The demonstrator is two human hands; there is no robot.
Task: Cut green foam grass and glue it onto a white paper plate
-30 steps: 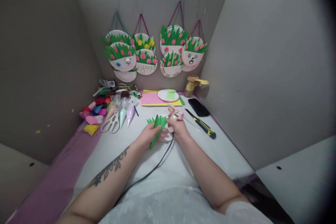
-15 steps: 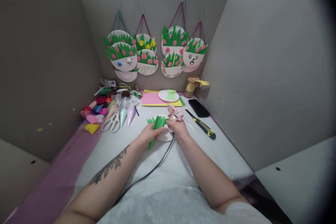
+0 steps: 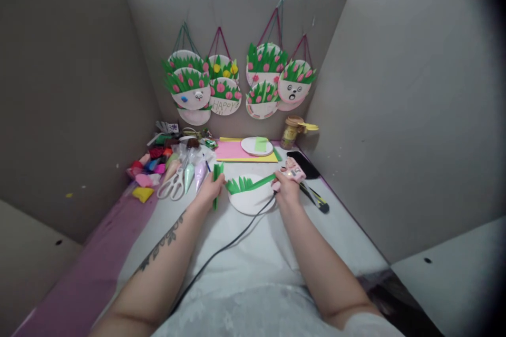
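A white paper plate piece (image 3: 251, 202) lies in the middle of the table, with green paper grass (image 3: 239, 185) along the left part of its upper edge. To its left, my left hand (image 3: 211, 188) is closed on a bundle of green paper strips (image 3: 215, 201). At the plate's right, my right hand (image 3: 286, 187) grips a pink glue gun (image 3: 293, 169), whose black cord (image 3: 225, 248) runs down to the left. One green strip (image 3: 261, 182) stretches from the right fingers across the plate to the grass.
White scissors (image 3: 172, 185), piping bags and coloured clay packs (image 3: 143, 194) lie left. Coloured paper (image 3: 228, 151) with a plate (image 3: 249, 142) is behind. A phone (image 3: 309, 166), a cutter (image 3: 322, 204) and a jar (image 3: 290, 134) stand or lie right. Decorated plates (image 3: 192, 96) hang behind.
My hands have moved apart: the left one went left with the green bundle, the right one right with the glue gun. The plate and the single strip across it now show.
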